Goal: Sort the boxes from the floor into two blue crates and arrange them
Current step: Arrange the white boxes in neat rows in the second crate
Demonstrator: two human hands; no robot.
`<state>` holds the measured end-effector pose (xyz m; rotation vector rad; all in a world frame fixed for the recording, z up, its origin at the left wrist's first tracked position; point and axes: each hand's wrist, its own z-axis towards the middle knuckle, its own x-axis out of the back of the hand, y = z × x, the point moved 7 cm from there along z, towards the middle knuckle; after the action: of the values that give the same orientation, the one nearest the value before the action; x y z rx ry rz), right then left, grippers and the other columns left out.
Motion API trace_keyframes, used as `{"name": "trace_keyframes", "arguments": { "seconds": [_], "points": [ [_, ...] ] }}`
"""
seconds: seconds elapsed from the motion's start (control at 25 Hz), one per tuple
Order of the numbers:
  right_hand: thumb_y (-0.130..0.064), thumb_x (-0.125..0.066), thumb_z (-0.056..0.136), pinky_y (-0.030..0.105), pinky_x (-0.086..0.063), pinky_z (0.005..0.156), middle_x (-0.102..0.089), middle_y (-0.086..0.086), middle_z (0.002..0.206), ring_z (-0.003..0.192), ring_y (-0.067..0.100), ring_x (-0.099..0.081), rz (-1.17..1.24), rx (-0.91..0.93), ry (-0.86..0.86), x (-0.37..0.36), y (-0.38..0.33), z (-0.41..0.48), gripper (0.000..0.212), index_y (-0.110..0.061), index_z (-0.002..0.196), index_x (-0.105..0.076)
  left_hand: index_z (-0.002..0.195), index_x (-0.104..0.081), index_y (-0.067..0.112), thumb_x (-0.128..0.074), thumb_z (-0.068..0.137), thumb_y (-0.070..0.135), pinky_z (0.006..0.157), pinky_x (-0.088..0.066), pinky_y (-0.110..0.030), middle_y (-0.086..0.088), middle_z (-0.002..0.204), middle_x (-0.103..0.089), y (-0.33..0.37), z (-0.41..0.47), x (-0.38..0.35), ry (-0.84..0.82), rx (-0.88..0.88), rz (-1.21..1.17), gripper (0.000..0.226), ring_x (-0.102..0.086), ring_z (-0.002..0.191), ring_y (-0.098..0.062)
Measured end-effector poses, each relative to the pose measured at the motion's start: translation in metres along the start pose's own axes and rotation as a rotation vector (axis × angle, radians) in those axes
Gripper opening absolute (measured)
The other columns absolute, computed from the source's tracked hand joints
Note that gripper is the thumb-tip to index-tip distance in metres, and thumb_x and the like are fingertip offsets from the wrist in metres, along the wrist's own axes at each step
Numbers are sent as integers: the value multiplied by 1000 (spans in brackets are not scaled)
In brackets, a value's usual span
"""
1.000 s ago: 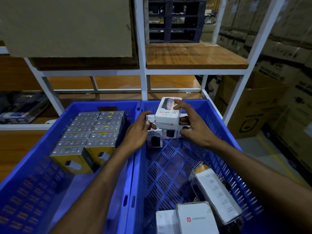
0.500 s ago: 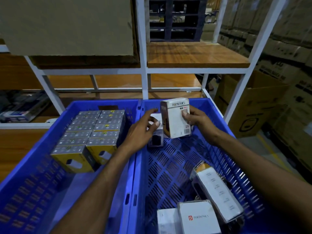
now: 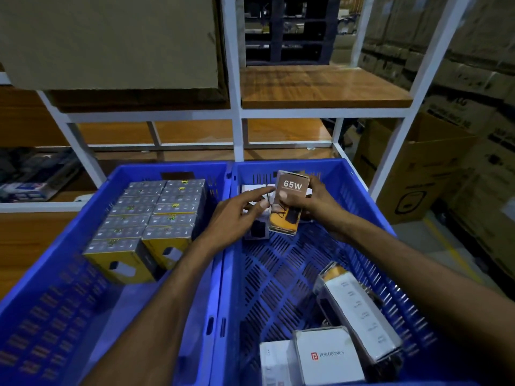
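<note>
Two blue crates stand side by side. The left crate [image 3: 69, 274] holds two neat rows of several yellow and grey boxes [image 3: 156, 215]. At the far end of the right crate [image 3: 278, 274], my right hand [image 3: 315, 201] grips a "65W" box [image 3: 288, 203] upright, thumb on its front face. My left hand [image 3: 237, 215] hovers beside it with fingers stretched out, touching the box's left edge over small white boxes [image 3: 255, 231] lying on the crate floor. Three more white boxes [image 3: 328, 358] lie at the near end of the right crate.
A white metal rack with wooden shelves [image 3: 320, 87] rises just behind the crates. A big cardboard panel [image 3: 111, 40] sits on its upper left. Open cardboard cartons [image 3: 412, 174] and stacked cartons stand on the right, past a strip of floor.
The box in my right hand has been turned: the white face with the barcode gave way to the brown "65W" face. My left hand stayed beside it, fingers now straighter.
</note>
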<state>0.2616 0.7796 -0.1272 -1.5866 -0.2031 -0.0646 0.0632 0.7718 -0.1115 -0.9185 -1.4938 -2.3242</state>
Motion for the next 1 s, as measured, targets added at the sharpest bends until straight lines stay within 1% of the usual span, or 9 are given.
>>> {"name": "trace_keyframes", "arguments": {
  "seconds": [0.08,0.16,0.24,0.32,0.52,0.68,0.8,0.88,1.0],
  "points": [
    [-48,-92,68,37,-62,79,-62,4,136,113,22,-70,61,-33,-2,2,5,4,90,-26,142,-47,136,-61,41,-52,106,27,96,-55,-36,10,121,-70,-6,2,0,36,-1,-30,34,-66,107,-6],
    [-42,-83,80,51,-59,91,-60,20,142,113,33,-69,338,-83,-48,5,6,7,75,-17,144,-53,130,-61,35,-49,102,15,96,-55,-46,6,116,-66,-14,4,3,108,24,-74,37,-65,104,-15],
    [-43,-67,91,56,-48,104,-55,23,146,119,40,-62,622,-156,-120,7,1,1,63,-10,144,-57,130,-59,33,-48,100,12,95,-55,-51,5,114,-61,-18,5,5,147,35,-86,38,-64,100,-21],
    [-50,-67,90,58,-40,111,-57,21,146,127,42,-58,721,-187,-213,7,-5,-4,71,-9,147,-55,132,-58,29,-51,101,7,95,-56,-47,4,116,-58,-20,8,5,150,40,-74,39,-63,98,-21],
    [-16,-74,83,44,-60,83,-68,18,128,106,38,-69,375,-54,-52,25,0,10,60,-5,139,-53,134,-58,23,-52,102,4,78,-42,-7,3,127,-50,-17,6,10,199,57,-29,37,-60,102,-16],
    [14,-79,73,31,-63,77,-65,3,128,119,23,-63,-105,22,58,43,2,7,72,-22,130,-55,133,-59,22,-52,101,4,79,-41,-11,2,130,-48,-16,5,10,196,58,-5,37,-60,106,-18],
    [11,-83,65,39,-63,71,-61,-5,121,116,17,-58,-408,73,85,41,9,4,69,-27,116,-56,133,-59,21,-54,102,5,79,-40,-2,2,133,-48,-13,3,11,192,64,14,35,-58,105,-13],
    [11,-80,70,33,-55,61,-61,-1,114,106,18,-60,-513,112,106,34,12,7,56,-16,114,-58,132,-60,20,-55,101,6,78,-40,0,2,132,-48,-11,2,11,189,59,25,34,-57,102,-12],
    [8,-78,72,31,-51,55,-63,2,103,100,27,-65,-604,102,132,25,30,20,45,-16,104,-59,130,-61,20,-58,100,7,84,-47,-16,1,129,-48,-9,2,10,181,65,23,33,-57,93,-9]
  ]
}}
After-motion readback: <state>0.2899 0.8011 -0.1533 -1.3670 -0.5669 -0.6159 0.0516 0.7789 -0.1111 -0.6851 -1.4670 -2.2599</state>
